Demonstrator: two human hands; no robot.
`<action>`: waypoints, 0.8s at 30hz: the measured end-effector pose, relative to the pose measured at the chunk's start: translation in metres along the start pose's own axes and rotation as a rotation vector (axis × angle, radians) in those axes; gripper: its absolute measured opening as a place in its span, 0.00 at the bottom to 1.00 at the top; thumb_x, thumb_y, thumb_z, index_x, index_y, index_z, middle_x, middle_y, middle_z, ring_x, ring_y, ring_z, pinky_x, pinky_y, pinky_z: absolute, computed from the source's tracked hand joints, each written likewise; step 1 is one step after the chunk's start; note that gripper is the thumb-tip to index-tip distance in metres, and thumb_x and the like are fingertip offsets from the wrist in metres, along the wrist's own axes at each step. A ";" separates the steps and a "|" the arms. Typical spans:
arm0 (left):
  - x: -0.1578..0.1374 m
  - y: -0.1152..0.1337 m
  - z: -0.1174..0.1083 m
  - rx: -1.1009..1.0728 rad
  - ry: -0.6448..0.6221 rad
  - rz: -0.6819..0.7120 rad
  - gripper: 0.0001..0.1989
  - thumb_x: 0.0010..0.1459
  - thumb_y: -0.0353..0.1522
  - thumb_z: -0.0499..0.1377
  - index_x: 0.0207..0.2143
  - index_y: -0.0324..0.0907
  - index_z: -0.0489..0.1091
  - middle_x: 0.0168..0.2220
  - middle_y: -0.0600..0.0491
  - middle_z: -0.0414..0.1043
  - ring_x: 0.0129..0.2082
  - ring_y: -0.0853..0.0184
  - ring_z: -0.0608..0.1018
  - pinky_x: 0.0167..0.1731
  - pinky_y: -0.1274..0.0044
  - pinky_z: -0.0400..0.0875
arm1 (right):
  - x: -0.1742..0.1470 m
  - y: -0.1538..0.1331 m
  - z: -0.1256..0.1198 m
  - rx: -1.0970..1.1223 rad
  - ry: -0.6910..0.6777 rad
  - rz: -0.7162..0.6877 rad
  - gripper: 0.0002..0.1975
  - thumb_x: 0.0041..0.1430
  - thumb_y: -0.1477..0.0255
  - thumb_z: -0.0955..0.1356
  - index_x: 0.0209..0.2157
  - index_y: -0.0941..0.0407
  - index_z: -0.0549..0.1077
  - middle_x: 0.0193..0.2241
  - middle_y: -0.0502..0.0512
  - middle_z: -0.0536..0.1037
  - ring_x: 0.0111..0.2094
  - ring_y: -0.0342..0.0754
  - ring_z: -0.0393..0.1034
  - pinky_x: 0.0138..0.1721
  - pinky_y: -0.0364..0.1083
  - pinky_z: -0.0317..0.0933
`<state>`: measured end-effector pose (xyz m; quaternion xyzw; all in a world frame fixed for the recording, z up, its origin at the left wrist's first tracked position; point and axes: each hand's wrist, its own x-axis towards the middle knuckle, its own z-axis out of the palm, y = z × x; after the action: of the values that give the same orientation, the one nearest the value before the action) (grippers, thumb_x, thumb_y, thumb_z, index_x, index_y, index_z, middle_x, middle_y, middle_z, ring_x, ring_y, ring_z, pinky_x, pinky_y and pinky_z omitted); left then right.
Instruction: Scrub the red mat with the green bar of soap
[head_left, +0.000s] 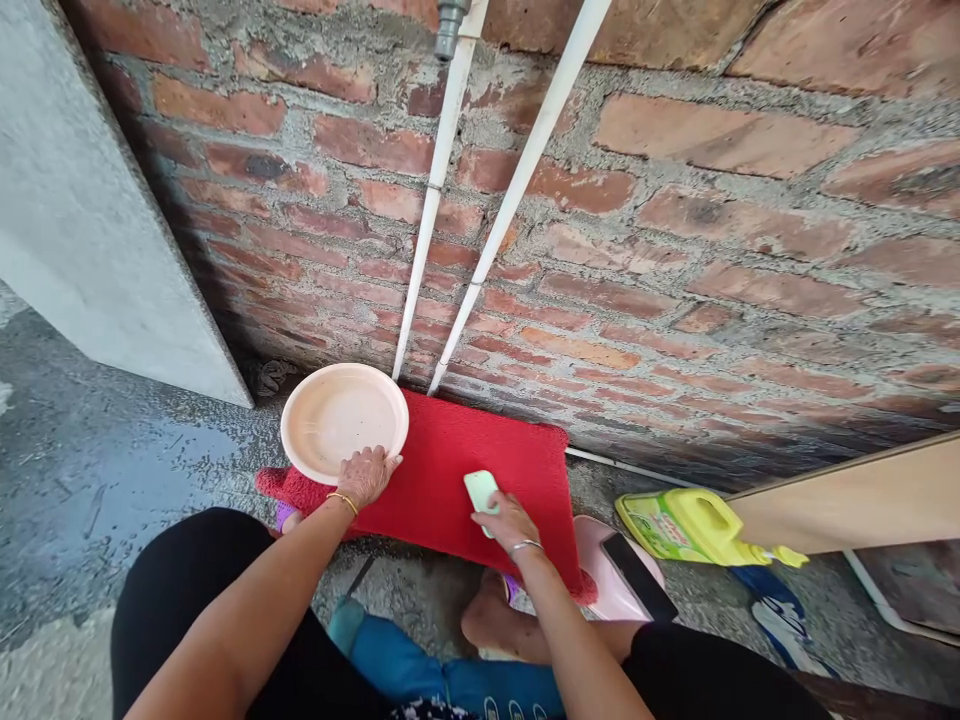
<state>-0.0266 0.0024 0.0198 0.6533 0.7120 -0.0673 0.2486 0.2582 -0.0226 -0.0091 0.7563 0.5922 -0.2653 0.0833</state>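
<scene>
My left hand [367,474] grips the near right rim of a pale pink basin [311,400], with the fingers over its edge. The basin overlaps the left end of a red mat [480,420]; whether it rests on the mat or is held above it, I cannot tell. A pale green rounded block [480,487], perhaps a scrub brush or a bar of soap, is in my right hand [511,522], over the middle of the mat. Its underside is hidden. The mat's surface is flat, with rolled, fluffy ends at left and right.
A red brick wall [645,230] with two white pipes [480,270] rises behind the mat. At right are a yellow-green detergent jug [675,525], a dark phone [637,575] on a pink stool or lid [600,545], and a blue cloth [784,620]. A grey slab [112,220] leans at left above wet concrete.
</scene>
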 end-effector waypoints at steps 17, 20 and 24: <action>0.001 0.000 0.005 0.058 0.037 0.012 0.27 0.66 0.49 0.39 0.51 0.44 0.66 0.50 0.42 0.72 0.50 0.54 0.74 0.47 0.63 0.68 | -0.010 -0.066 0.004 0.023 0.070 -0.062 0.17 0.55 0.61 0.68 0.44 0.53 0.72 0.44 0.57 0.74 0.40 0.51 0.72 0.39 0.45 0.60; 0.003 0.000 0.008 0.076 0.052 0.015 0.26 0.66 0.49 0.40 0.50 0.44 0.67 0.48 0.41 0.72 0.49 0.54 0.75 0.46 0.63 0.69 | -0.009 -0.124 0.015 0.022 0.037 -0.226 0.13 0.54 0.62 0.70 0.42 0.50 0.74 0.43 0.53 0.74 0.40 0.50 0.70 0.39 0.45 0.58; 0.004 0.001 0.007 0.076 0.034 0.008 0.27 0.66 0.49 0.39 0.51 0.43 0.66 0.49 0.41 0.72 0.50 0.53 0.74 0.46 0.62 0.69 | -0.004 -0.137 0.019 0.012 -0.010 -0.363 0.13 0.52 0.65 0.71 0.41 0.50 0.75 0.43 0.53 0.74 0.42 0.50 0.69 0.42 0.44 0.56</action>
<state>-0.0237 0.0033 0.0122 0.6659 0.7106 -0.0822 0.2119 0.1227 0.0044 0.0028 0.6360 0.7170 -0.2836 0.0324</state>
